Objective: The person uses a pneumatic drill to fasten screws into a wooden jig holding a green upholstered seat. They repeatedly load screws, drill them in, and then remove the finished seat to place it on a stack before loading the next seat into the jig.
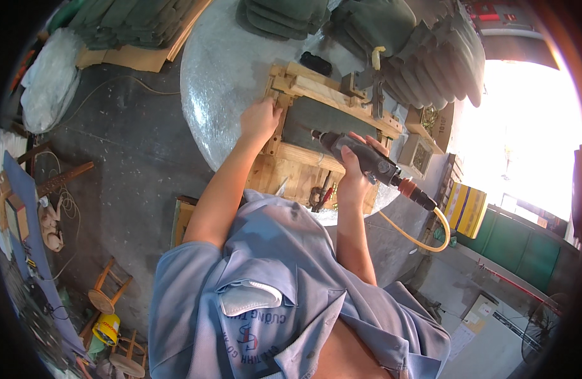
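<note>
My right hand (354, 169) is wrapped round a black air-powered drill (374, 162), whose tip points left over a dark grey panel (332, 123). A yellow hose (444, 235) trails from the drill's rear end. That panel lies inside a wooden frame (303, 153) on a round table covered in clear plastic film (209, 82). At the frame's left side, my left hand (261, 120) is closed on the wooden bar, with its fingertips partly hidden. A metal toggle clamp (377, 95) with a yellowish handle stands on the frame's far bar.
Stacks of dark grey curved panels (433, 66) stand along the table's far side, near a small black object (315, 63). Boxes of small metal parts (418, 155) sit to the right. Nearer me lie a red-handled tool (325, 197) and wooden boards. A wooden stool (108, 287) stands lower left.
</note>
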The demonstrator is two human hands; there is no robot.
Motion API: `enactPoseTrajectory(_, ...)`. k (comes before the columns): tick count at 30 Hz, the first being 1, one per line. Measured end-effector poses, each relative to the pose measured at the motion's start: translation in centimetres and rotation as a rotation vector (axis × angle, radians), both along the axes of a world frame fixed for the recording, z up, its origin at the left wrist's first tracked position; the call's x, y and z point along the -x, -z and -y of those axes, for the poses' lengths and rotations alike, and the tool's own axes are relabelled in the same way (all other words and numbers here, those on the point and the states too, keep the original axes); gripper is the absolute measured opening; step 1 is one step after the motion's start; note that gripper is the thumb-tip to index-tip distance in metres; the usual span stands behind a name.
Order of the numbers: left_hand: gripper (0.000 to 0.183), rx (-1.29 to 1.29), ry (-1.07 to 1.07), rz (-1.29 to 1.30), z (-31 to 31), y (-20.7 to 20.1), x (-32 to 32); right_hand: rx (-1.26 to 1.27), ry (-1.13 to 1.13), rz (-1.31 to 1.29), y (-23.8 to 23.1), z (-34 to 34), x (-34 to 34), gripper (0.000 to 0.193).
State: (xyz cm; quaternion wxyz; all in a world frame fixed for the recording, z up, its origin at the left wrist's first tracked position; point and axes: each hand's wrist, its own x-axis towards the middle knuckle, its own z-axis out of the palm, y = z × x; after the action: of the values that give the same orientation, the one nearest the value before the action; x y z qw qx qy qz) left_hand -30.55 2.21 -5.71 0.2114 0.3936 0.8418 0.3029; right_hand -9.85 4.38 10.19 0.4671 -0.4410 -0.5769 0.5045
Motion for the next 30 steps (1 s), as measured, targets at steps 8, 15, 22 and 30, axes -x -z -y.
enactPoseTrajectory(8,0.022,0.196,0.147,-0.081,-1.6,-0.7,-0.1,0.039,0.035,0.03,0.2,0.0,-0.7,0.06)
enactPoseTrajectory(15,0.015,-0.229,-0.263,1.209,-0.1,-1.3,-1.3,0.047,0.058,-0.069,0.2,-0.1,-1.2,0.06)
enactPoseTrajectory(22,0.021,-0.397,-0.431,1.776,0.9,0.3,-1.6,0.04,0.025,-0.175,-0.1,-0.2,-1.5,0.061)
enactPoseTrajectory(30,0.017,-0.433,-0.392,1.822,1.4,-0.5,-2.6,0.056,0.054,-0.184,-0.7,0.1,-0.7,0.058)
